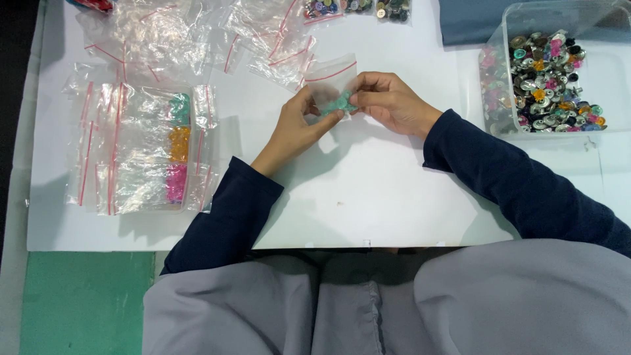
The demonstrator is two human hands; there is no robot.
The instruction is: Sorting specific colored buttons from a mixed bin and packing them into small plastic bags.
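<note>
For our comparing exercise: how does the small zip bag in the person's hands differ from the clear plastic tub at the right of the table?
The small zip bag is soft, flat and held up by both hands; the clear plastic tub is rigid, boxy and rests on the table. The bag holds a few teal pieces; the tub holds a heap of mixed-colour buttons. Both are see-through.

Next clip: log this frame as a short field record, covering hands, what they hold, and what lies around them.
left hand: left hand pinches the lower edge of the small zip bag
right hand: right hand grips the bag's right side
bag contents: teal buttons at the bottom
surface: white table
right side: clear plastic tub of mixed buttons
left side: clear box of bagged teal, orange and pink buttons
far edge: loose empty zip bags
</note>
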